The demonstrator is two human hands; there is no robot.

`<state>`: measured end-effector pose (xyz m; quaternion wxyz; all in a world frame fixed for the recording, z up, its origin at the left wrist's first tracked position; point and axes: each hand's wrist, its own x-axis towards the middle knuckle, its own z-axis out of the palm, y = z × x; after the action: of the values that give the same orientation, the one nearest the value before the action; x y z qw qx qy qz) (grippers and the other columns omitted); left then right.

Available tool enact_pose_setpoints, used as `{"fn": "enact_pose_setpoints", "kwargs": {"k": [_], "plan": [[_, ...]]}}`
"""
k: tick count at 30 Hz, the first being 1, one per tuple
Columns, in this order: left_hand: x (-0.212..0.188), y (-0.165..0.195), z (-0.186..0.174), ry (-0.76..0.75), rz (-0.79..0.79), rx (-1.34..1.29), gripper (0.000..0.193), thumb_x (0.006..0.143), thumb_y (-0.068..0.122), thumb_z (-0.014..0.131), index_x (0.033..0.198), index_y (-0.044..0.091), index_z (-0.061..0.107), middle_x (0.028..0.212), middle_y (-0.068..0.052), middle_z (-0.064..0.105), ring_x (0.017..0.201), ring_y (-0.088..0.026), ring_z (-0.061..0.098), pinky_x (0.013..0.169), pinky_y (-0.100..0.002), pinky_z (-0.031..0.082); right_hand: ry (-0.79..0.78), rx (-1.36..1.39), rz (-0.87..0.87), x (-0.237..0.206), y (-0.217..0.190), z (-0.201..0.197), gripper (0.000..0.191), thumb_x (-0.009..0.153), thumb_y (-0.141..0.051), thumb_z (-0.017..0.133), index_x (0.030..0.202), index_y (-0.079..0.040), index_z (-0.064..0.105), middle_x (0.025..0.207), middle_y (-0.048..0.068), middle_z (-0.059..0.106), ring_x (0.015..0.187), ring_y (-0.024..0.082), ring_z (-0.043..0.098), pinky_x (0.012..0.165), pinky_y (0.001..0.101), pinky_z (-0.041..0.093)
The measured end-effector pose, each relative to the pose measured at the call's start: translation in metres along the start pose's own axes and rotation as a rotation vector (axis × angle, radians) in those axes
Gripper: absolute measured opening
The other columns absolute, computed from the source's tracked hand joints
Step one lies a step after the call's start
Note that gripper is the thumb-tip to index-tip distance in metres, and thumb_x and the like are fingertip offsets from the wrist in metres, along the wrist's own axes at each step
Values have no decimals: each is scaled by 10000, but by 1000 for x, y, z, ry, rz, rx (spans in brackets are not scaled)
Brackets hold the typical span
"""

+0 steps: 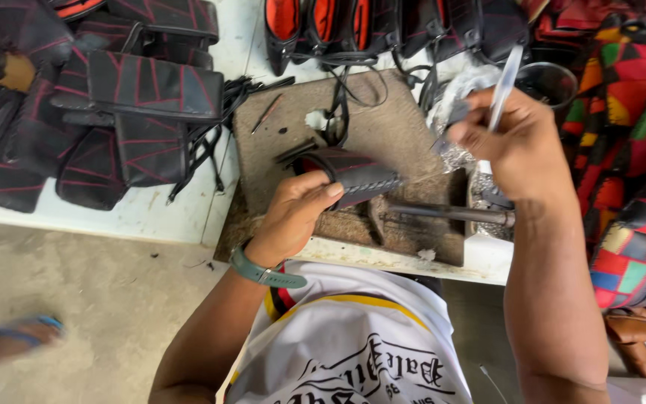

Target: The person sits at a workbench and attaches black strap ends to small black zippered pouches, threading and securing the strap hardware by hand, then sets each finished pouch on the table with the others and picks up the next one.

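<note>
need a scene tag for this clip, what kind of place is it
Probably a small bag-making workshop. The left hand holds a black stitched bag piece on a worn work board, a hammer lies there, and finished black bags are piled on the table.

Blurred foot in blue sandal (20, 337) near left on floor, cut by frame edge. Right hand (514, 146) covers most of crinkly clear bag (454, 101), so contents impossible to tell. Hammer (443, 213): handle end hidden behind right forearm. Left hand (297, 217) hides near end of small black pouch (357, 176). Stack of black bags (84, 105) far left runs out of frame. Patchwork bags (633, 142) cut off at right edge.
</note>
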<state>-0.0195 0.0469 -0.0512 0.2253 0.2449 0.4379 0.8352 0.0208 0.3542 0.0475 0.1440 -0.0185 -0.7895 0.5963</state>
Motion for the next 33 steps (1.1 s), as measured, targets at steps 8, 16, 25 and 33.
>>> {"fn": "enact_pose_setpoints", "kwargs": {"k": [8, 16, 25, 33], "plan": [[12, 14, 0, 61, -67, -258, 296, 1034, 188, 565, 1191, -33, 682, 1138, -100, 720, 1054, -176, 681, 972, -354, 533, -439, -144, 31, -1, -41, 82, 126, 909, -146, 788, 940, -24, 776, 767, -6, 659, 693, 68, 531, 602, 261, 431], [13, 2, -24, 24, 24, -327, 221, 1122, 174, 559, 1073, -9, 673, 1068, -87, 693, 1016, -176, 648, 963, -354, 500, -386, -288, 71, 4, -54, 104, 145, 822, -171, 824, 865, -34, 805, 727, 26, 751, 641, 87, 600, 602, 272, 492], [8, 18, -16, -6, -28, -156, 216, 1048, 193, 577, 1032, 6, 684, 1013, -52, 690, 974, -135, 636, 905, -316, 486, -355, -266, 65, 3, -54, 106, 165, 822, -178, 827, 873, -23, 805, 737, 44, 762, 643, 85, 620, 597, 285, 508], [12, 29, 2, 121, 20, 408, 154, 958, 74, 685, 1084, -3, 727, 905, -18, 731, 789, -44, 624, 677, -218, 506, -186, -183, -110, -3, -39, 94, 143, 923, -127, 754, 1002, -14, 791, 892, 122, 702, 776, 136, 616, 707, 314, 515]]}}
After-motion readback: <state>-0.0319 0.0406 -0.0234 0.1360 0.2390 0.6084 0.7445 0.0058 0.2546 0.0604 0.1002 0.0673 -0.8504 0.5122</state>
